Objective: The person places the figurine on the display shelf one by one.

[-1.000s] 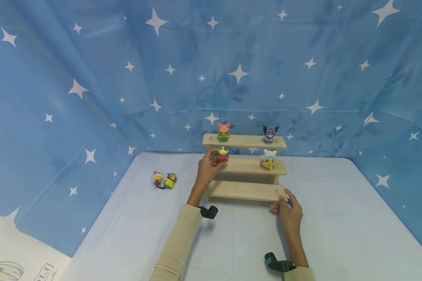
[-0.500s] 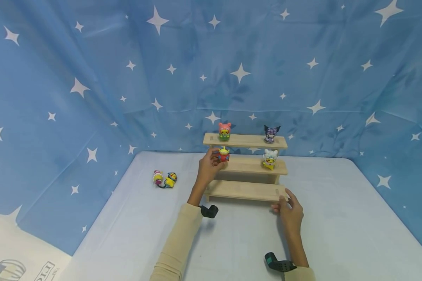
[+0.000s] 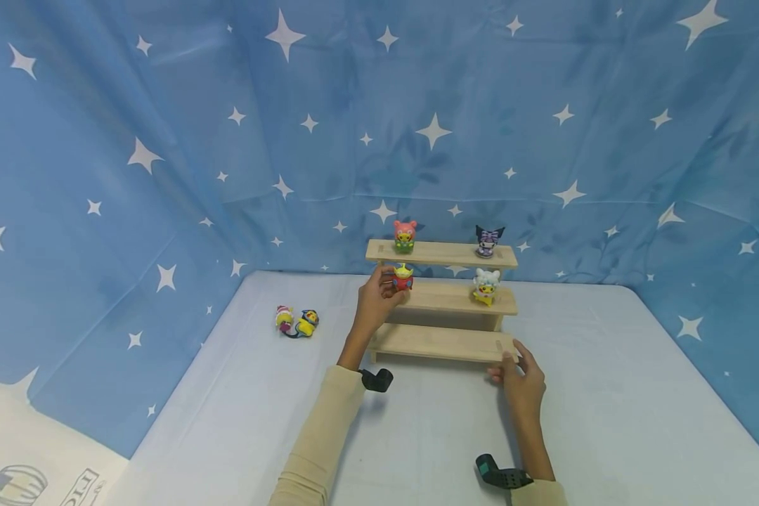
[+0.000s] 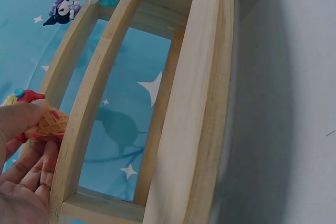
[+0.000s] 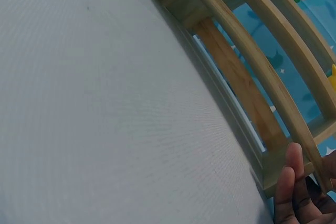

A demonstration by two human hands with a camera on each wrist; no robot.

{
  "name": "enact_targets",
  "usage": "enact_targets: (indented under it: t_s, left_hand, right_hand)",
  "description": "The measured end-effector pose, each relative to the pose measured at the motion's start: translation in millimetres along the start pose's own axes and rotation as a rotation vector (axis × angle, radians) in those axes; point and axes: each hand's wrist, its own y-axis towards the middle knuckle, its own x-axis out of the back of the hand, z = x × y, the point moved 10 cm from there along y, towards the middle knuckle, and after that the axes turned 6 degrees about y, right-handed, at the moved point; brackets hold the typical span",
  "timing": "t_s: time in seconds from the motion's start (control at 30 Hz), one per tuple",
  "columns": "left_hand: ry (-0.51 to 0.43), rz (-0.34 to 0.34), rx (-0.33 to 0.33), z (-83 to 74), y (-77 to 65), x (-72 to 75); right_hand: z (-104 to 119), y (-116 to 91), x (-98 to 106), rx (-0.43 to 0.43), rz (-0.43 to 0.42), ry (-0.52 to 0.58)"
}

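A three-tier wooden display shelf [image 3: 445, 344] stands on the table. At the left end of its middle tier, my left hand [image 3: 374, 302] pinches a small red figurine [image 3: 403, 278] with a green three-eyed head. In the left wrist view, the figurine's base [image 4: 50, 123] has an orange waffle pattern and lies against the tier's edge; whether it bears on the wood I cannot tell. My right hand [image 3: 523, 386] grips the right end of the bottom tier, thumb on top. The right wrist view shows its fingers [image 5: 294, 158] below the board.
A pink-and-green figurine [image 3: 405, 237] and a black-and-purple one [image 3: 488, 241] stand on the top tier. A white-hatted yellow figurine [image 3: 485, 286] is at the middle tier's right. Two more, one pink-topped [image 3: 284, 318] and one blue-and-yellow [image 3: 306, 323], lie left on the table. Blue star-printed cloth [image 3: 329, 161] hangs behind.
The view has shifted very slightly. Both hands, the red figurine and the shelf keep their places.
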Motion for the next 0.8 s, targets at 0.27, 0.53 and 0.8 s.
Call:
enact_targets:
  t_s: [0.27,0.53,0.8]
  left_hand:
    - [0.001,0.020,0.017,0.6,-0.7,-1.1]
    - [0.022,0.005,0.012,-2.7,-6.4,6.1]
    - [-0.097,-0.135,0.034,4.8,-18.9,30.6]
  right_hand:
    - [0.0,-0.1,-0.6,-0.005,0.011,0.026]
    - [3.0,-2.4,-0.7,0.007,0.015,0.039]
    - [0.4,0.3,0.2,0.004,0.011,0.022]
